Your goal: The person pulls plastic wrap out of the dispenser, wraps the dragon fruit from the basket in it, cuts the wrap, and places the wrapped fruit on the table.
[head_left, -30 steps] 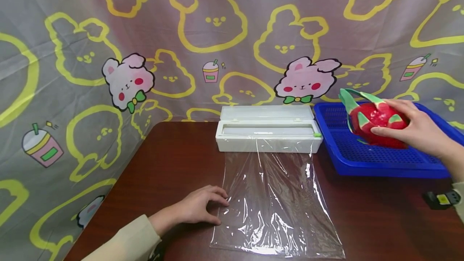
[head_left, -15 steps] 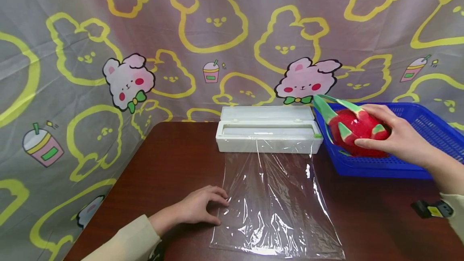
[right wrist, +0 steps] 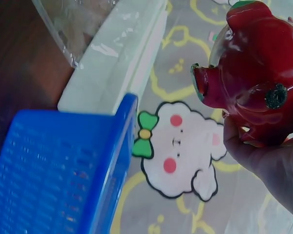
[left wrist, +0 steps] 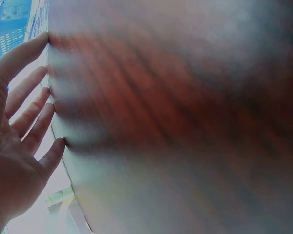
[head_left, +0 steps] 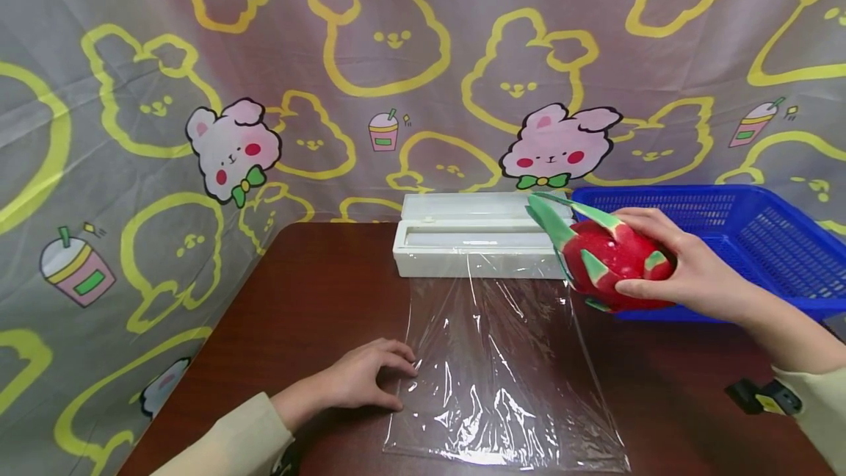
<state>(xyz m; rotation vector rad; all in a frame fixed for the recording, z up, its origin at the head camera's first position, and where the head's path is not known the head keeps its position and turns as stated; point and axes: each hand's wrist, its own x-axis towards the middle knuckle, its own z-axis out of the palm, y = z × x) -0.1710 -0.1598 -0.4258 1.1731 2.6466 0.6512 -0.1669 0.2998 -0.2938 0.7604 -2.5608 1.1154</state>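
A red dragon fruit (head_left: 617,263) with green-tipped scales is gripped in my right hand (head_left: 687,270), in the air between the dispenser and the basket. In the right wrist view the dragon fruit (right wrist: 263,63) shows its dark stem end. My left hand (head_left: 360,375) rests with spread, relaxed fingers on the table at the left edge of the cling film (head_left: 489,388). The left wrist view shows that hand's fingertips (left wrist: 39,44) on the table surface. The film lies in a wrinkled sheet, drawn from a white cling film dispenser (head_left: 476,265) with its lid up.
A blue perforated basket (head_left: 773,215) stands at the back right, behind my right forearm. The dark wooden table (head_left: 311,278) extends left of the film. A cartoon-patterned cloth (head_left: 429,138) hangs behind and along the left side.
My right hand has carried the dragon fruit leftward from over the blue basket to beside the dispenser's right end and the film's back corner. The left hand has stayed in place.
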